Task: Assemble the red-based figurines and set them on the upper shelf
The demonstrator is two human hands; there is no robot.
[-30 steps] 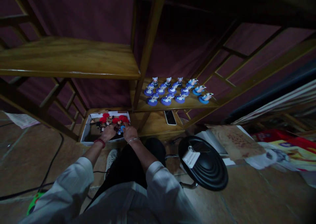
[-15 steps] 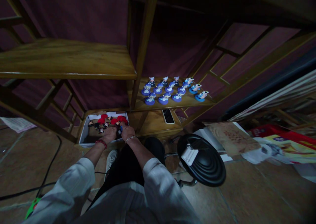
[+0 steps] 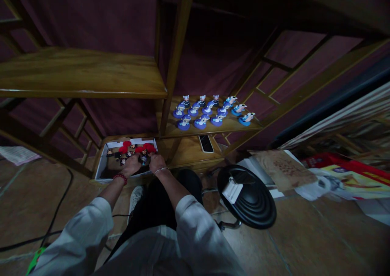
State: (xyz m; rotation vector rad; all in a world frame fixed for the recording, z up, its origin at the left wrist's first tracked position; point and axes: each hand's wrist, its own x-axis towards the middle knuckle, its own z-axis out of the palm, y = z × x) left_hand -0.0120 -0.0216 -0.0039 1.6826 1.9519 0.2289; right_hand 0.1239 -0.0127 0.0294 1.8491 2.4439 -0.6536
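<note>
A shallow white cardboard box (image 3: pixel 102 162) on the low shelf holds several small figurines, dark with red parts, among them a red piece (image 3: pixel 126 144). Over the front of this box, my left hand (image 3: pixel 131 166) and my right hand (image 3: pixel 157 162) come close together. Between them is a small dark and blue figurine (image 3: pixel 144 159), with the curled fingers of both hands at its sides. The fingertips are small and dim, and partly hidden by the backs of the hands.
Several purple-based figurines (image 3: pixel 202 121) and blue-based ones (image 3: pixel 246 119) stand in rows on the wooden shelf (image 3: pixel 231 128) to the right. Below lies a phone (image 3: pixel 206 143). A round black stool (image 3: pixel 256 199) with a white tag (image 3: pixel 233 191) stands at my right.
My left hand has moved slightly right and up towards my right hand. The dark and blue figurine now shows between both hands; before, it was at my right fingers.
</note>
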